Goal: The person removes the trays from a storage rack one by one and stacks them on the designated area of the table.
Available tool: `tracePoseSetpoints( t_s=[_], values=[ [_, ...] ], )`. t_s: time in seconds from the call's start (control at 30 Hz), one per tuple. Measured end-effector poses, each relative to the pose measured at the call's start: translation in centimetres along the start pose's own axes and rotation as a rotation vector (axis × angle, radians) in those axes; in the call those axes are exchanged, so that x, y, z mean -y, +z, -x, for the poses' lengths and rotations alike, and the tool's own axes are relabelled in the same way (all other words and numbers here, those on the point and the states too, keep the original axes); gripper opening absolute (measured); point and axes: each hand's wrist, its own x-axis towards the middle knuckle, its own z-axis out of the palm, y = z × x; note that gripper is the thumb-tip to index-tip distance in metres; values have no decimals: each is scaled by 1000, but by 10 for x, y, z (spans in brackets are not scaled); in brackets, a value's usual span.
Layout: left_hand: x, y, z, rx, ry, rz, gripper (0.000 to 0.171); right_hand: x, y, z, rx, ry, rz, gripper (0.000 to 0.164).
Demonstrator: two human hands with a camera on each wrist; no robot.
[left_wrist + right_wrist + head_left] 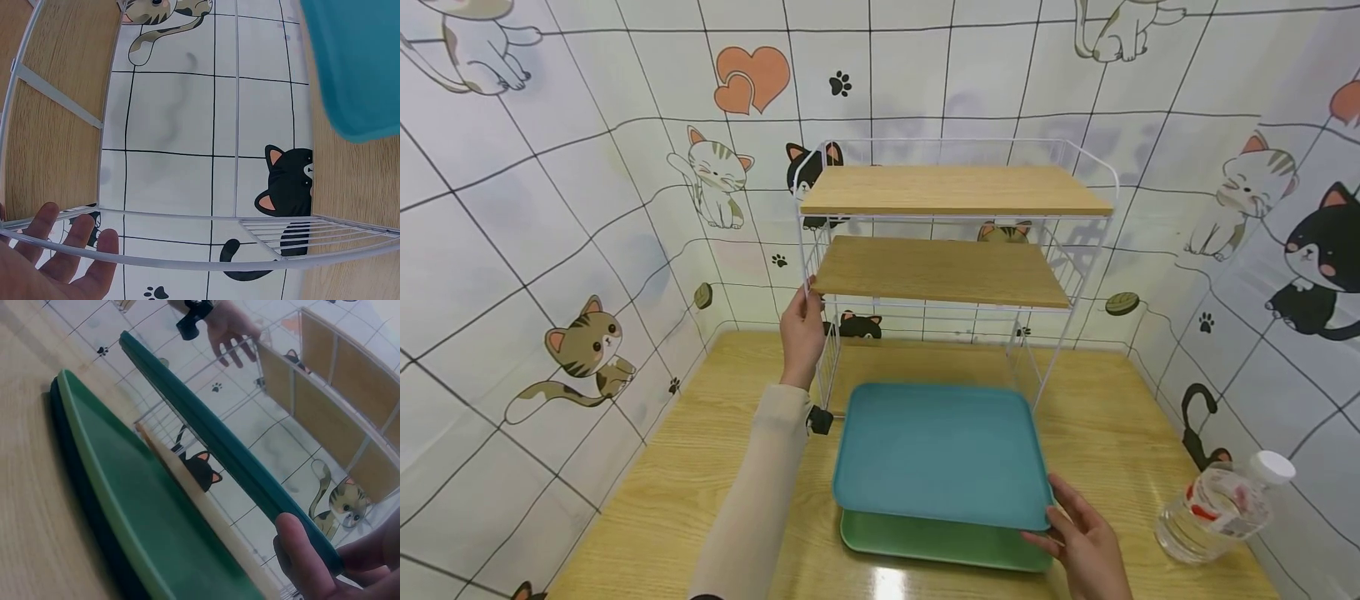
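Observation:
A white wire shelf rack [805, 250] with wooden boards stands on the table. My left hand [802, 329] holds its left side by the middle shelf [940, 271]; in the left wrist view several fingers [75, 234] reach past the white wire. My right hand [1086, 542] pinches the near right corner of a blue tray [940, 454]. In the right wrist view this blue tray [212, 437] is raised and tilted above a green tray [144, 494]. Under the green tray shows the dark rim of another tray [69, 462].
A clear water bottle [1213, 508] with a white cap stands at the right. Behind it a black hook shape [1195, 425] shows against the cat-print wall covering [962, 75]. The rack's top board [955, 190] lies above the middle shelf.

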Motion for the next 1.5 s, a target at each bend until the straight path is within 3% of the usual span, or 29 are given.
tracePoseSetpoints(
  t_s=[0.27, 0.53, 1.03, 1.23, 1.5],
  values=[
    [0, 4, 3, 16, 8, 15, 42, -19, -2, -2, -27, 15, -20, 61],
    [-1, 7, 2, 28, 8, 25, 41, -29, -4, -4, -50, 83, -22, 62],
    [-1, 6, 1, 21, 17, 24, 44, -41, -3, -8, -59, 88, 10, 61],
    [0, 3, -1, 7, 21, 17, 42, -41, -3, -10, -41, 89, 65, 61],
    [1, -1, 0, 12, 9, 21, 43, -35, -3, -9, -23, 50, 223, 57]
  ],
)
